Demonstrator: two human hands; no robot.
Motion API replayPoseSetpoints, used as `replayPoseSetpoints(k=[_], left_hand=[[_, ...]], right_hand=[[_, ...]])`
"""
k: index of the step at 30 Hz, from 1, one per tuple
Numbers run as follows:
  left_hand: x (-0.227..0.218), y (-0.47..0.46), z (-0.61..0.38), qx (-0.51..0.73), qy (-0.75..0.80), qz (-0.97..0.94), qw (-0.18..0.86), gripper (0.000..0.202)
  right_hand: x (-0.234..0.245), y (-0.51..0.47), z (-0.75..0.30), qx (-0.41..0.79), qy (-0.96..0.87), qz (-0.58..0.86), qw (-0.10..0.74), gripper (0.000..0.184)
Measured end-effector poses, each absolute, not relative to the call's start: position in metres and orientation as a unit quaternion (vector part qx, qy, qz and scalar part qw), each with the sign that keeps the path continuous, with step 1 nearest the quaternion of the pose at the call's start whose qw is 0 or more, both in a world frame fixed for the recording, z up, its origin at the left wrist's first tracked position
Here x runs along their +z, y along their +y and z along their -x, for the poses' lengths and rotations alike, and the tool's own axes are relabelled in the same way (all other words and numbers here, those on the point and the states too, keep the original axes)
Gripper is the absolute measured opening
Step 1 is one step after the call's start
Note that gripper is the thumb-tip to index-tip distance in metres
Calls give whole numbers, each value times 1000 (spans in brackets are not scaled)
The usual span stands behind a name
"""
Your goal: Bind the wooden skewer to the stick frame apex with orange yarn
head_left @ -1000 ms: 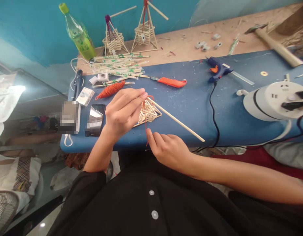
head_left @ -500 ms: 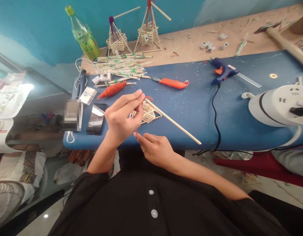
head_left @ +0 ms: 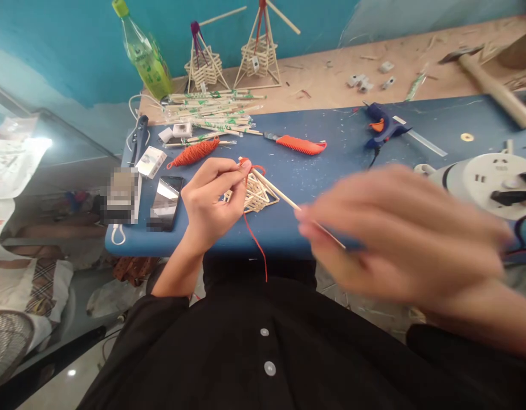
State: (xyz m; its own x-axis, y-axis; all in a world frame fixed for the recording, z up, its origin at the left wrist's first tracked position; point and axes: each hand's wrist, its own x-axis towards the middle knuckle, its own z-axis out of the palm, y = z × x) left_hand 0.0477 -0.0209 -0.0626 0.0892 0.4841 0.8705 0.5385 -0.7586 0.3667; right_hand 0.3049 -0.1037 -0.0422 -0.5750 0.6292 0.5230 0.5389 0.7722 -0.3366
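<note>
My left hand [head_left: 213, 196] is closed, its thumb and fingertips pinching one end of a wooden chopstick [head_left: 274, 188] wound with red string. A loose tail of the red string [head_left: 257, 245] hangs below that hand. Behind the fingers, a small frame of glued sticks [head_left: 258, 196] is partly hidden; whether it is joined to the chopstick cannot be made out. My right hand [head_left: 399, 233], smeared by motion, is at the lower part of the chopstick, thumb and forefinger on either side of it. Whether they grip it is unclear.
Behind lie wrapped chopsticks [head_left: 220, 117], a spool of red string [head_left: 194, 154] and an orange-handled knife [head_left: 301, 144]. Two stick structures [head_left: 258, 60] stand by the wall near a bottle [head_left: 147, 62]. Rightward are a glue gun [head_left: 384, 125], a hammer [head_left: 497, 85] and a power socket tower [head_left: 480, 182].
My right hand has left the string below my left hand and swung right and up to the chopstick. The string's tail now hangs free. My left hand stays in place.
</note>
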Motion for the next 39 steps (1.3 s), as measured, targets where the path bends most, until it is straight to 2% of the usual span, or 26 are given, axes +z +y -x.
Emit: replayPoseSetpoints(k=[9,19,24,27,32,34,36,39], left_hand=[[-73,-25,-51,-591,-349,726,31,24],[-82,-28,-54,-620,-360,697,-1,20],[-89,-41,-52,-616,-394,680,-58,16],[-95,-47,-46,-611,-413,665,-123,14],[-102,-50,-29,-591,-458,569,-342,8],[-104,-52,-23,-568,-470,555,-386,4],[-106,-56,-21,-553,-477,574,-369,3],[-110,-65,-23,-549,-479,633,-261,6]], right_hand=[[2,-5,-242,100,-884,345,300,18],[8,-11,-235,117,-865,406,269,21],[9,-10,-233,92,-869,384,297,22],[9,-10,-233,83,-870,377,306,22],[6,-14,-233,88,-866,387,305,25],[6,-15,-233,93,-863,395,300,26],[5,-15,-233,91,-863,404,291,27],[5,-12,-235,67,-873,386,292,24]])
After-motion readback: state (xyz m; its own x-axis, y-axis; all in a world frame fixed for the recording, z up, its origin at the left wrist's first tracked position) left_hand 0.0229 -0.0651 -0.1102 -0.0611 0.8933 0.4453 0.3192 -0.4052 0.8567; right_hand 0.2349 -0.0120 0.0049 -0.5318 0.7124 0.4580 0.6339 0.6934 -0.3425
